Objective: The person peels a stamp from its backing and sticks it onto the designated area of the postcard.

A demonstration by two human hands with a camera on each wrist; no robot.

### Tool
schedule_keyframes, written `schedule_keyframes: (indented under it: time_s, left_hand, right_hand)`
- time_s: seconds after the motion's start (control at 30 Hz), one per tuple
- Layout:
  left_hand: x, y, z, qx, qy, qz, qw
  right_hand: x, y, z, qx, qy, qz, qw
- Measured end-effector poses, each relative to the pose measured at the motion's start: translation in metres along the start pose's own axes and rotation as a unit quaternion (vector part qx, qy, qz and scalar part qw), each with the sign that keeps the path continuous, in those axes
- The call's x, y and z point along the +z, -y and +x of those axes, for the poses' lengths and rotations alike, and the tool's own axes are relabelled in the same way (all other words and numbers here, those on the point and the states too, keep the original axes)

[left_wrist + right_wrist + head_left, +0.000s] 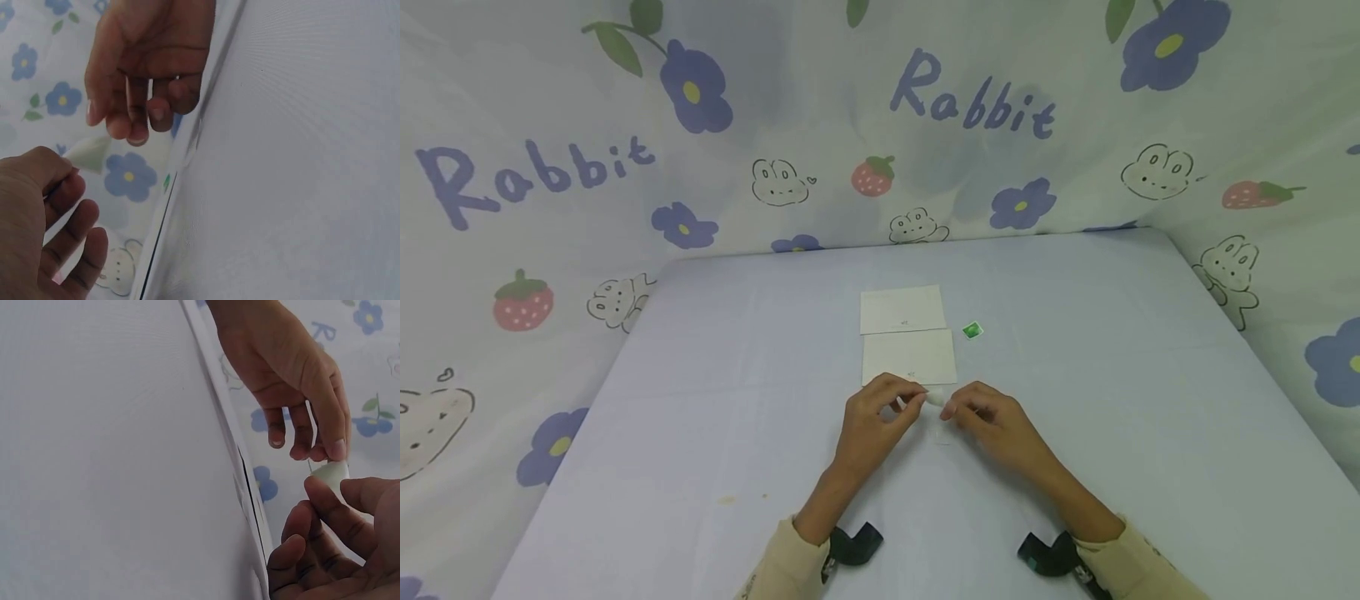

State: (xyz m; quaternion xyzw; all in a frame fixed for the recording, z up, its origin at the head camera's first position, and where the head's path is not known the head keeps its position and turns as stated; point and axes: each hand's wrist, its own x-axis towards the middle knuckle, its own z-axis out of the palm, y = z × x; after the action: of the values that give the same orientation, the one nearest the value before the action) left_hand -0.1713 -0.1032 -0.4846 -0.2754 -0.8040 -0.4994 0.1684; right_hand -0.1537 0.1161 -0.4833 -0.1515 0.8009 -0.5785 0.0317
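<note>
Cream sleeves (782, 562), two hands, one pale-green piece (935, 399)
Left hand (880, 410), at nine o'clock, pinches the small, tapering, whitish-edged piece; pale cards (908, 354) lie at its eleven, a green patterned square (972, 330) at one; right hand (992, 418) at four, just beside it, fingers loosely bent, thumb apart.

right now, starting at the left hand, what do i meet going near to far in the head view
Bare left hand pinching a small pale-green pointed piece, nearer white rectangular card, farther white rectangular card, white floral-print fabric backdrop.
</note>
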Motion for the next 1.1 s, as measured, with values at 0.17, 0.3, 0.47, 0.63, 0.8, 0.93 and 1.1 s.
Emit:
schedule_keyframes:
  time_s: [0.17,0.3,0.47,0.63,0.8,0.93,1.1]
  left_hand:
    - [-0.0004,-0.0004,0.0002,0.038,0.003,0.009,0.9992]
    - [-0.0010,-0.0004,0.0009,0.078,0.006,0.022,0.9967]
    - [-0.0012,-0.0004,0.0018,0.114,0.005,0.040,0.9927]
    - [-0.0014,-0.0012,0.0028,0.137,-0.007,0.071,0.9879]
    - [-0.0019,-0.0004,0.0040,0.145,-0.010,0.078,0.9864]
    - [-0.0017,0.0002,0.0037,0.145,-0.008,0.081,0.9860]
    - [-0.0014,0.0000,0.0032,0.139,-0.004,0.082,0.9869]
  right_hand:
    - [0.0007,0.0016,0.0005,0.026,-0.010,-0.003,0.9996]
    - [0.0007,0.0026,0.0010,0.041,-0.022,0.012,0.9989]
    - [0.0007,0.0036,0.0019,0.047,-0.021,0.033,0.9981]
    - [0.0008,0.0040,0.0026,0.059,-0.024,0.044,0.9970]
    - [0.0005,0.0038,0.0034,0.061,-0.035,0.050,0.9962]
    - [0.0004,0.0034,0.0041,0.071,-0.040,0.057,0.9950]
    - [-0.0002,0.0023,0.0034,0.065,-0.045,0.075,0.9940]
